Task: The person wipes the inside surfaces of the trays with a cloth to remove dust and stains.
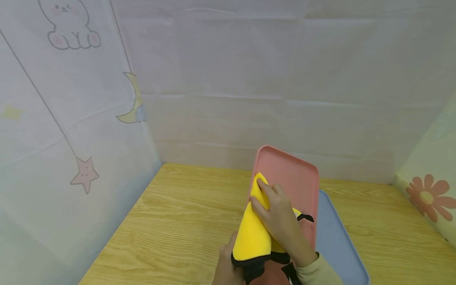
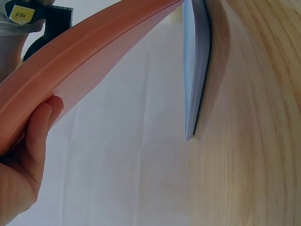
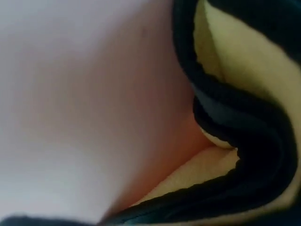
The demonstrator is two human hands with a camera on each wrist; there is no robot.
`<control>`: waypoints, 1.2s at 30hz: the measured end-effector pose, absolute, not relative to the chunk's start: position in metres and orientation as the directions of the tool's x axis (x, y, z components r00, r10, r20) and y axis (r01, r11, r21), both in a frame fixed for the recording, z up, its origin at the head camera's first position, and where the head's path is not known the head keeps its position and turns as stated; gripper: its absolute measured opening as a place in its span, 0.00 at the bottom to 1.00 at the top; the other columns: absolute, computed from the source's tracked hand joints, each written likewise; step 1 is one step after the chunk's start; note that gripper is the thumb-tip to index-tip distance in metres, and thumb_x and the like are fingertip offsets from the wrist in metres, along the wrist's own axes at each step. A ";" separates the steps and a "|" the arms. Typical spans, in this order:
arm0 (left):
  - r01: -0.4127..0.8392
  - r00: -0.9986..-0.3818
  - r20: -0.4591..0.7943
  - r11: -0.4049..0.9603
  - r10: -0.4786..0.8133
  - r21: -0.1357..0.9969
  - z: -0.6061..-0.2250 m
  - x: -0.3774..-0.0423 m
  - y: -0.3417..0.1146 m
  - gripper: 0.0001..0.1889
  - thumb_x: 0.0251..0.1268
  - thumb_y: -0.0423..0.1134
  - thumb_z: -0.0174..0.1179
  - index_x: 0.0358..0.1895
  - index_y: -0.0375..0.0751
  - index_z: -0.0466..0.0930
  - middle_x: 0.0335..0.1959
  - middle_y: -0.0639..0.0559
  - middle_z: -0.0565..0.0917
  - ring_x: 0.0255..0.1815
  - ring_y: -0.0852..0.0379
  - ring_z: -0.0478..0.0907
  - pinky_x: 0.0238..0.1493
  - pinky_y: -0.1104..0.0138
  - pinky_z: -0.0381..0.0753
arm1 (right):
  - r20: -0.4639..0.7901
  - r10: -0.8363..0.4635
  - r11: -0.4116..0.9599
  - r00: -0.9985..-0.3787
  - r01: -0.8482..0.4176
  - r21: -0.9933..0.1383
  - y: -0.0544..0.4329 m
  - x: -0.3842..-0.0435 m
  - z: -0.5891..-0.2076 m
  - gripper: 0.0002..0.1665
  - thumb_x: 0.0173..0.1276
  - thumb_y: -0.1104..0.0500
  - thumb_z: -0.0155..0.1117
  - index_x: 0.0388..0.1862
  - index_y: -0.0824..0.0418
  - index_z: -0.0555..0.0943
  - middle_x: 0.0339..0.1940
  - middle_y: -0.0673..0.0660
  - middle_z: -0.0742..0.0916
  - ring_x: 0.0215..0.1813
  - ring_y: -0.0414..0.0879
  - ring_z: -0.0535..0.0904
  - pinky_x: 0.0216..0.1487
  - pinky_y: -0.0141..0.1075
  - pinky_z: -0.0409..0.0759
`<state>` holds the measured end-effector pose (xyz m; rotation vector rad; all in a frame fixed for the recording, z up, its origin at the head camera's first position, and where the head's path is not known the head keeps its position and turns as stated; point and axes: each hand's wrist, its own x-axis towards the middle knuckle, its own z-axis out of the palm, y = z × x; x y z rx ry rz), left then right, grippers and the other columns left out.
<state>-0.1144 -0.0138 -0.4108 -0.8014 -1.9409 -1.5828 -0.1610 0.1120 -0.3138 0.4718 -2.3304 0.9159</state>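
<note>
A pink tray (image 1: pixel 293 170) is held up at a steep tilt above the table. My left hand (image 1: pixel 226 259) grips its lower left edge; in the left wrist view the left fingers (image 2: pixel 40 125) curl onto the tray's underside. A yellow cloth with black edging (image 1: pixel 253 233) lies bunched against the tray's inner face and hangs over its left rim. My right hand (image 1: pixel 278 213) holds the cloth against the tray, index finger and thumb on the yellow fabric. In the right wrist view, cloth folds (image 3: pixel 244 141) crowd close to blurred skin.
A blue tray (image 1: pixel 335 229) lies on the wooden table (image 1: pixel 171 221), partly behind the pink one. A pale wall sheet (image 1: pixel 231 79) stands behind the table, with printed sheets on both sides.
</note>
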 end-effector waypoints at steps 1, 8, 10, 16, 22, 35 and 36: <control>0.710 -0.704 0.699 0.144 0.126 0.689 -0.411 -0.114 -0.014 0.13 0.57 0.21 0.53 0.44 0.35 0.68 0.23 0.50 0.77 0.22 0.67 0.74 0.22 0.74 0.74 | 0.639 -0.107 0.709 -0.762 -0.509 -0.488 0.112 -0.161 -0.314 0.26 0.54 0.63 0.65 0.52 0.70 0.75 0.27 0.55 0.71 0.22 0.40 0.63 0.21 0.30 0.69; 0.654 -0.757 0.644 0.148 0.113 0.742 -0.409 -0.113 -0.016 0.11 0.61 0.24 0.50 0.46 0.34 0.70 0.31 0.46 0.81 0.29 0.62 0.77 0.28 0.68 0.77 | 0.662 -0.118 0.760 -0.740 -0.497 -0.419 0.114 -0.159 -0.312 0.25 0.51 0.63 0.67 0.51 0.66 0.76 0.27 0.55 0.71 0.18 0.39 0.63 0.16 0.30 0.66; 0.654 -0.756 0.646 0.168 0.107 0.737 -0.409 -0.113 -0.016 0.09 0.63 0.25 0.49 0.46 0.33 0.70 0.33 0.45 0.81 0.30 0.61 0.78 0.30 0.68 0.77 | 0.666 -0.121 0.774 -0.736 -0.490 -0.401 0.115 -0.159 -0.312 0.25 0.51 0.62 0.67 0.51 0.64 0.77 0.27 0.55 0.71 0.18 0.39 0.62 0.15 0.30 0.65; 0.627 -0.776 0.624 0.201 0.088 0.752 -0.408 -0.113 -0.016 0.09 0.66 0.26 0.45 0.47 0.31 0.70 0.32 0.44 0.81 0.31 0.62 0.78 0.29 0.70 0.77 | 0.693 -0.139 0.806 -0.707 -0.488 -0.336 0.120 -0.162 -0.316 0.25 0.49 0.61 0.69 0.49 0.62 0.79 0.27 0.54 0.72 0.16 0.37 0.62 0.14 0.28 0.64; 0.487 -0.871 0.489 0.194 0.039 0.852 -0.403 -0.111 -0.016 0.09 0.68 0.31 0.44 0.45 0.30 0.71 0.24 0.51 0.76 0.23 0.67 0.71 0.22 0.72 0.74 | 0.684 -0.143 0.828 -0.715 -0.465 -0.313 0.126 -0.168 -0.323 0.26 0.47 0.60 0.70 0.49 0.61 0.79 0.29 0.56 0.74 0.16 0.37 0.63 0.13 0.29 0.63; 0.479 -0.869 0.492 0.163 -0.048 0.862 -0.402 -0.111 -0.020 0.10 0.67 0.28 0.44 0.46 0.27 0.70 0.26 0.45 0.78 0.22 0.62 0.75 0.19 0.70 0.75 | 0.578 -0.110 0.850 -0.809 -0.378 -0.367 0.146 -0.178 -0.332 0.25 0.52 0.61 0.66 0.52 0.63 0.77 0.32 0.58 0.76 0.18 0.41 0.65 0.16 0.32 0.65; 0.487 -0.865 0.500 0.158 -0.052 0.859 -0.401 -0.111 -0.020 0.09 0.67 0.27 0.44 0.46 0.26 0.70 0.25 0.44 0.78 0.21 0.62 0.75 0.19 0.70 0.75 | 0.569 -0.107 0.854 -0.815 -0.369 -0.368 0.148 -0.179 -0.332 0.25 0.52 0.61 0.66 0.52 0.63 0.77 0.32 0.58 0.76 0.18 0.41 0.65 0.16 0.32 0.65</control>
